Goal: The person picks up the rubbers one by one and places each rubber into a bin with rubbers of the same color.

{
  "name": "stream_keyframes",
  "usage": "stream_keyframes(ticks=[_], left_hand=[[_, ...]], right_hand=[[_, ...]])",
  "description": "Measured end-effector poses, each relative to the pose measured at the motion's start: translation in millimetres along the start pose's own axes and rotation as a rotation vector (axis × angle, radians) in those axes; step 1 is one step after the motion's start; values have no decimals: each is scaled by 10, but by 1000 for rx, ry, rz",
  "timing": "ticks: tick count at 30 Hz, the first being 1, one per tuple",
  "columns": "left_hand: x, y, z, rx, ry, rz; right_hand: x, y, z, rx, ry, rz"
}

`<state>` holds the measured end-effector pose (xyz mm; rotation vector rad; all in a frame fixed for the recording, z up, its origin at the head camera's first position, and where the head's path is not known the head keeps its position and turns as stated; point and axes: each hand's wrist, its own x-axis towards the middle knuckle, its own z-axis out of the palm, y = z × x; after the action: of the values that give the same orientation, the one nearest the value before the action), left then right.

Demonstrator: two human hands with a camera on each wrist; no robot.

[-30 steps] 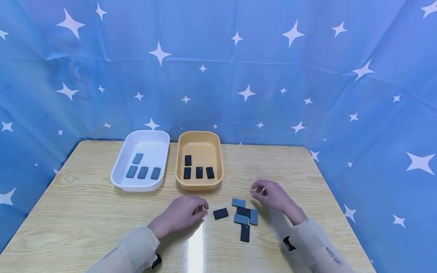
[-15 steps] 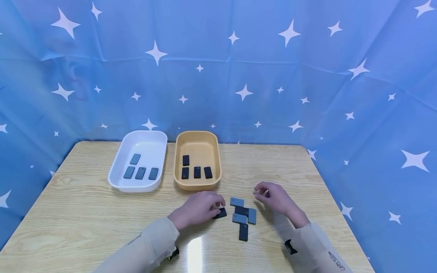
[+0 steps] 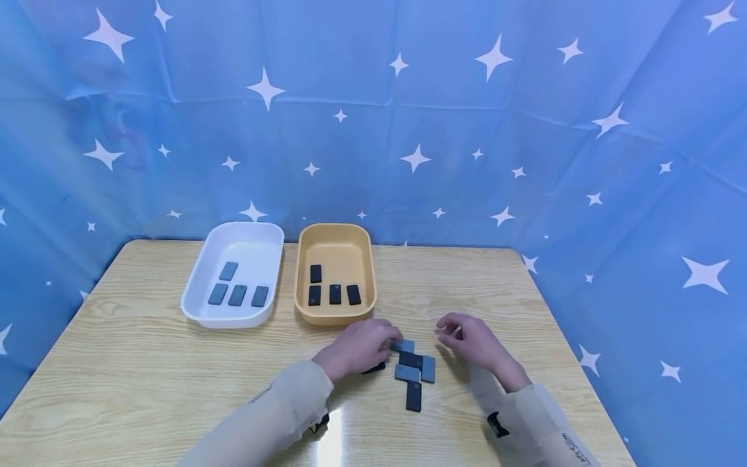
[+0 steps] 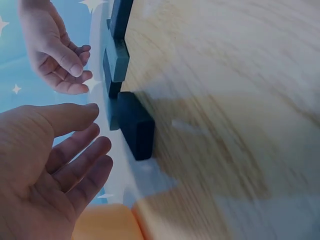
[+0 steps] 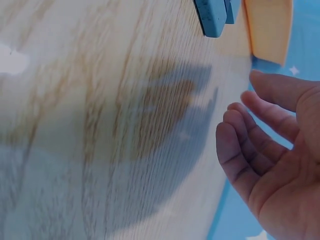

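My left hand (image 3: pixel 357 348) hovers over the left side of a small cluster of flat rectangular blocks. Its fingertips are by a blue-grey block (image 3: pixel 405 346), and it partly covers a black block (image 3: pixel 375 368). In the left wrist view this left hand (image 4: pixel 55 160) has loosely bent fingers with nothing between them. Closely grouped here are a black block (image 3: pixel 411 360), two blue-grey blocks (image 3: pixel 407 373) and another black block (image 3: pixel 414 396). Right of the cluster, my right hand (image 3: pixel 474 338) is held above the table, fingers loosely curved around nothing.
Behind the left hand stands a tan tray (image 3: pixel 373 279) containing several black blocks. A white tray (image 3: pixel 195 275) with several blue-grey blocks is to its left. The wooden table (image 3: pixel 146 363) ends at a blue star-patterned curtain (image 3: pixel 373 130).
My left hand has moved rightward, passing over the left black block to the top blue-grey one. The right hand stays nearly still. The head view has shifted slightly.
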<state>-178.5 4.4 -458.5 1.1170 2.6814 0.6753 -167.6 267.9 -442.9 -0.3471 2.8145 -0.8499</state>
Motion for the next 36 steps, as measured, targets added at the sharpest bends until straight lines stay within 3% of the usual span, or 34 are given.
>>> stream_keyframes(ticks=[5,13,28,36], left_hand=[[90,27,71,38,-30,26],[140,58,136,82,-4,67],[275,108,192,205,-45,71],[277,66,163,168,-57,51]], right_hand=[[-3,-2,16,3,-5,7],[5,3,30,-3,-10,12],[13,35,60,-8,-8,19],[14,38,73,-6,-6,34]])
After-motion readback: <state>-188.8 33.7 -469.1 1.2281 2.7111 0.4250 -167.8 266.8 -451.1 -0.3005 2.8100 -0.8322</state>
